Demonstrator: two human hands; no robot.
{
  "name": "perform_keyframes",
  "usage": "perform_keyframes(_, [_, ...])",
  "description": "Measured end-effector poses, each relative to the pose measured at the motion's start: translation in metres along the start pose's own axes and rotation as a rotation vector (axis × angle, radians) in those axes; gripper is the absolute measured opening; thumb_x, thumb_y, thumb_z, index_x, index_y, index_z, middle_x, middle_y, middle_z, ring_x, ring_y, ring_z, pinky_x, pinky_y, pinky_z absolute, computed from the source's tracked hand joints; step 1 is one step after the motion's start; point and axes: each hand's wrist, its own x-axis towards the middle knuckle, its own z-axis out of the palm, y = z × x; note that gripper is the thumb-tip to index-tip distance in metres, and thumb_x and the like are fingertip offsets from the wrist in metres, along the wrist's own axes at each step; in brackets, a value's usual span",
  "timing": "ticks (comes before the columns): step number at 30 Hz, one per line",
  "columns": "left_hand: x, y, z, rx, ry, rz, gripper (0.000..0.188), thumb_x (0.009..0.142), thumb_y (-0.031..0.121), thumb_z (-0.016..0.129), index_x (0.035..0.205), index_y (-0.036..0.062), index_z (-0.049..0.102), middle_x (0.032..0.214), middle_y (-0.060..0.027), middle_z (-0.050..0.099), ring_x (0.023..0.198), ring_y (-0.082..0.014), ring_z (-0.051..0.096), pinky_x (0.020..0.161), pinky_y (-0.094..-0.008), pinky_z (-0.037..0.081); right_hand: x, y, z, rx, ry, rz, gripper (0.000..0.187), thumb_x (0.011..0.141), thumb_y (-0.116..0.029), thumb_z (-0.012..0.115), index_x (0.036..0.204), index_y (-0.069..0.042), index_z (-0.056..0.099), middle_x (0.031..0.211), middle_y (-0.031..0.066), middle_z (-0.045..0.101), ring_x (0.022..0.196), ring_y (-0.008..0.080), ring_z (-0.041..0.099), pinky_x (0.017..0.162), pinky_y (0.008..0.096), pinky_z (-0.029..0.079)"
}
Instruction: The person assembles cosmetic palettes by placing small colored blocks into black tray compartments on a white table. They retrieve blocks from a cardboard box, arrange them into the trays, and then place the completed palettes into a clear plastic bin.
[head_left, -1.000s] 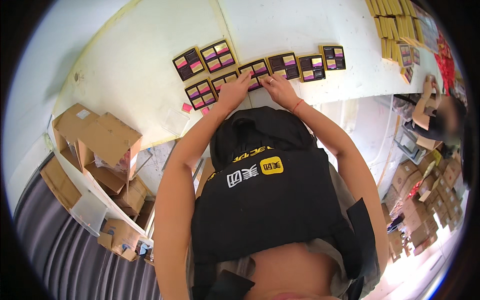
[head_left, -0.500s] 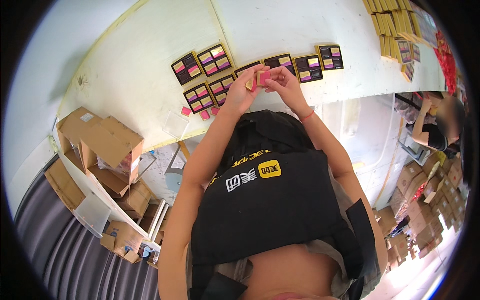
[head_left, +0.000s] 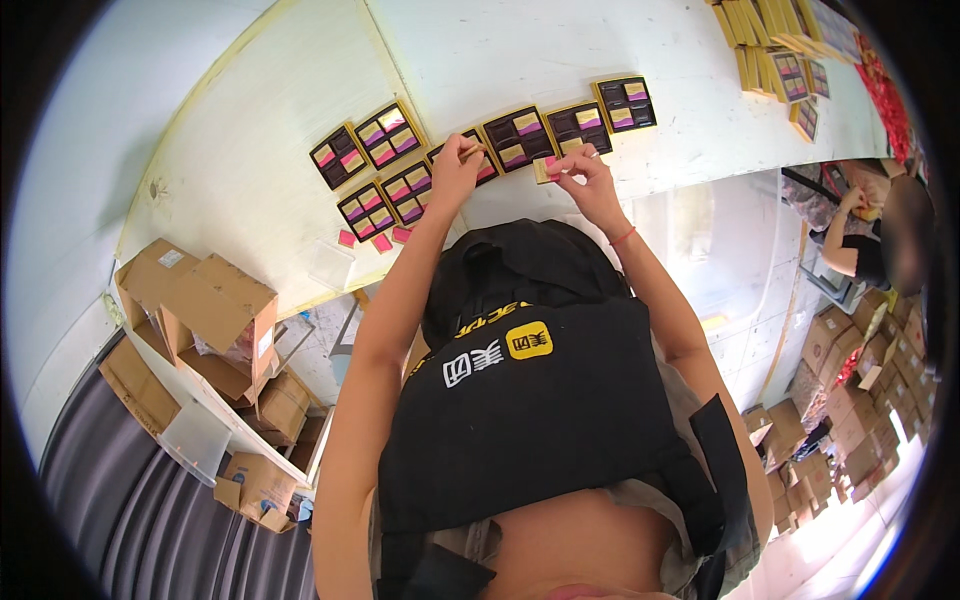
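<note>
My left hand point(head_left: 456, 172) is over a black gold-rimmed tray point(head_left: 487, 172), partly hiding it. Its fingers pinch a small gold-edged square packet point(head_left: 474, 152), seen nearly edge-on. Farther right, my right hand point(head_left: 588, 183) grips a pink-and-gold square packet point(head_left: 544, 170) between thumb and fingers, just in front of another divided tray point(head_left: 514, 137). Several similar trays stand in a bent row, holding pink, purple and gold packets; some compartments are bare black. A full-looking tray point(head_left: 366, 212) lies left of my left hand, with loose pink packets point(head_left: 382, 243) in front of it.
On the white table point(head_left: 250, 170), a clear plastic lid point(head_left: 330, 264) lies near the front edge. Stacked gold boxes point(head_left: 765, 50) stand at the far right. An open cardboard carton point(head_left: 215, 300) is at left. Another person point(head_left: 850, 235) works at right, near piled cartons point(head_left: 850, 420).
My hands were close together, holding pink-and-gold packets. They have moved apart: the left is now over a tray with one packet, the right keeps another. The view has shifted slightly.
</note>
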Motion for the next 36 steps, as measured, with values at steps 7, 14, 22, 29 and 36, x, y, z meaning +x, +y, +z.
perform_keyframes(7, [0.039, 0.02, 0.018, 0.312, 0.071, 0.107, 0.01, 0.082, 0.012, 0.067, 0.089, 0.0052, 0.066, 0.091, -0.0119, 0.07, 0.084, -0.0257, 0.066, 0.073, -0.0371, 0.051, 0.007, 0.01, -0.012, 0.155, -0.09, 0.223, 0.015, 0.086, -0.007, 0.065, 0.1, -0.002, 0.063, 0.092, 0.0063, 0.065, 0.082, 0.0123, 0.062, 0.075, 0.0271, 0.05])
perform_keyframes(14, [0.044, 0.034, 0.031, 0.515, 0.062, 0.081, 0.015, 0.08, 0.013, 0.07, 0.095, 0.0096, 0.069, 0.092, -0.0078, 0.067, 0.083, -0.0249, 0.066, 0.072, -0.0373, 0.051, 0.038, 0.007, -0.011, -0.147, -0.028, 0.156, 0.02, 0.086, -0.008, 0.064, 0.103, -0.002, 0.057, 0.084, 0.0064, 0.066, 0.073, 0.0116, 0.062, 0.068, 0.0259, 0.051])
perform_keyframes(22, [0.033, 0.019, 0.037, 0.43, 0.119, 0.196, 0.024, 0.077, 0.022, 0.076, 0.099, 0.0123, 0.069, 0.092, -0.0062, 0.06, 0.078, -0.0218, 0.064, 0.07, -0.0374, 0.05, 0.062, 0.006, -0.009, -0.092, -0.06, 0.152, 0.016, 0.086, -0.004, 0.06, 0.102, -0.004, 0.061, 0.085, 0.0042, 0.066, 0.079, 0.0129, 0.064, 0.067, 0.0259, 0.05])
perform_keyframes(29, [-0.003, 0.032, 0.035, 0.78, 0.128, 0.472, 0.06, 0.074, 0.02, 0.077, 0.129, 0.0092, 0.055, 0.128, -0.0083, 0.054, 0.116, -0.028, 0.052, 0.096, -0.039, 0.042, 0.065, 0.021, -0.006, -0.502, -0.177, -0.149, 0.015, 0.08, -0.004, 0.065, 0.094, -0.006, 0.059, 0.082, 0.01, 0.059, 0.083, 0.0295, 0.06, 0.074, 0.037, 0.05])
perform_keyframes(36, [-0.005, 0.011, 0.037, 0.943, -0.02, 0.558, 0.085, 0.073, 0.021, 0.077, 0.146, 0.0064, 0.034, 0.15, -0.0089, 0.036, 0.139, -0.0309, 0.033, 0.113, -0.044, 0.027, 0.067, 0.028, -0.005, -0.526, -0.263, -0.338, 0.01, 0.081, -0.007, 0.065, 0.09, -0.006, 0.061, 0.09, 0.0085, 0.057, 0.087, 0.0259, 0.059, 0.072, 0.0357, 0.051])
